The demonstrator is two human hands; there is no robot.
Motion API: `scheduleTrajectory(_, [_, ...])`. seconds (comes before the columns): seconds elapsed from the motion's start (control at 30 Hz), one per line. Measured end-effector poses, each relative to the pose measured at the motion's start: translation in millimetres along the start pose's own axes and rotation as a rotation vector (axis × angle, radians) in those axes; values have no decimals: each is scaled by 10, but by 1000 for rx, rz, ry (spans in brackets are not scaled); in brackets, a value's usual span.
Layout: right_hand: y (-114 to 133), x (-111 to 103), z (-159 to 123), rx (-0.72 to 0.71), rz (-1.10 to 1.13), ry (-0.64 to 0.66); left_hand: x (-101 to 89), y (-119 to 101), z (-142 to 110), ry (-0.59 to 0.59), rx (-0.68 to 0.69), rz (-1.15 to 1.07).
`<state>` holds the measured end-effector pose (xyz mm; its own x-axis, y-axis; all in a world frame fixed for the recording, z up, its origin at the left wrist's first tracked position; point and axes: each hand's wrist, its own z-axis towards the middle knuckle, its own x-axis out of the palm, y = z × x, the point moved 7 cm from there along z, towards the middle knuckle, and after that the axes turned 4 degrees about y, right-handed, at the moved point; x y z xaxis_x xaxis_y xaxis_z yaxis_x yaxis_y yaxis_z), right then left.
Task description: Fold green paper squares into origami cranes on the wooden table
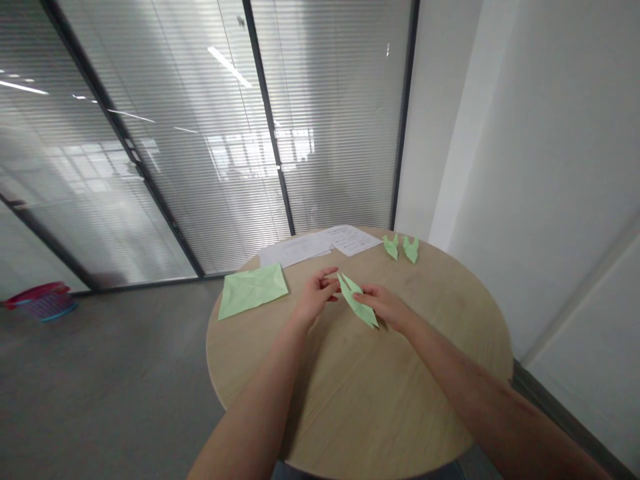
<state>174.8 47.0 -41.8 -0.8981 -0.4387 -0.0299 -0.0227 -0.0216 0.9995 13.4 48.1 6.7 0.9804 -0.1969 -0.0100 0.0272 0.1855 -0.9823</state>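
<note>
A narrow, folded piece of light green paper (358, 301) lies on the round wooden table (360, 400) between my hands. My left hand (317, 295) pinches its upper tip with thumb and fingers. My right hand (386, 307) presses down on its right side, fingers curled over the paper. The piece is long and pointed, running from upper left to lower right.
A flat green paper sheet (253, 289) lies at the table's left edge. Two small folded green figures (401, 247) sit at the far side, next to white printed sheets (320, 245). A glass partition with blinds stands behind. A red basket (43, 300) is on the floor, left.
</note>
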Motion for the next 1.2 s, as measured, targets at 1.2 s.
scheduleTrajectory(1.2, [15, 137, -75, 67, 111, 143, -21, -86, 3, 153, 69, 170])
